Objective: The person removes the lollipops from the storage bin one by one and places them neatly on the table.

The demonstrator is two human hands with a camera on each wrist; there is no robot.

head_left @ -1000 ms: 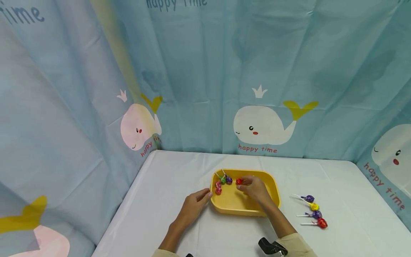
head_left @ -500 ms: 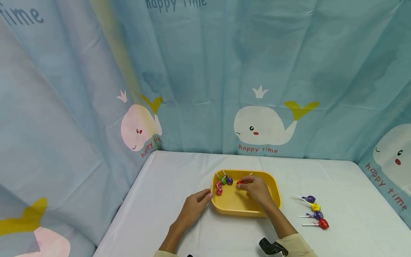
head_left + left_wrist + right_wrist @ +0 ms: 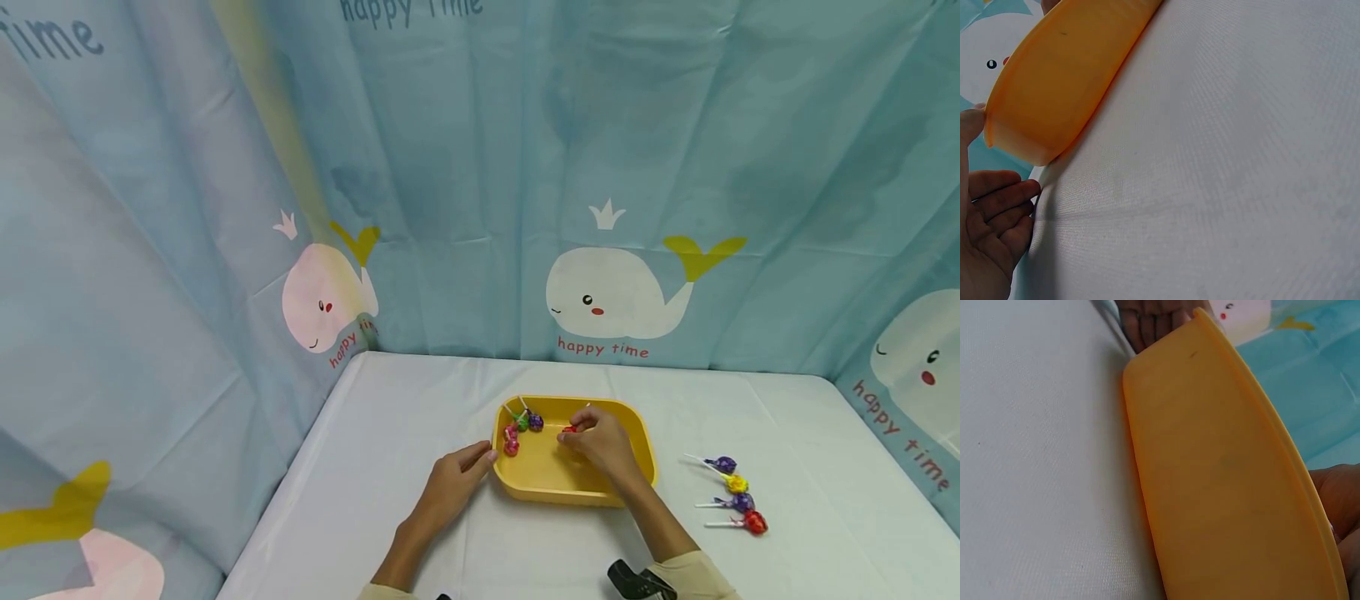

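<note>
My right hand [image 3: 606, 443] reaches into a shallow yellow plastic tray [image 3: 555, 493] and pinches a red-wrapped lollipop [image 3: 569, 429], mostly hidden by the fingers. The tip of its white stick shows above the knuckles. My left hand [image 3: 448, 485] rests against the tray's left end. In the left wrist view its thumb touches the rim while the other fingers [image 3: 1004, 200] lie loosely below, beside the tray wall. At the tray's left end lie a green lollipop [image 3: 521, 422], a purple lollipop [image 3: 536, 422] and pink-wrapped candy [image 3: 512, 442].
Right of the tray, several lollipops lie in a column on the white tablecloth [image 3: 810, 450]: purple [image 3: 723, 465], yellow [image 3: 737, 483], purple [image 3: 743, 502] and red [image 3: 755, 522]. A blue whale-print curtain [image 3: 465, 292] hangs behind the table. A black strap piece [image 3: 637, 581] sits at the right sleeve.
My right hand has shifted slightly to the right inside the tray with the red lollipop. My left hand keeps its place at the tray's left end.
</note>
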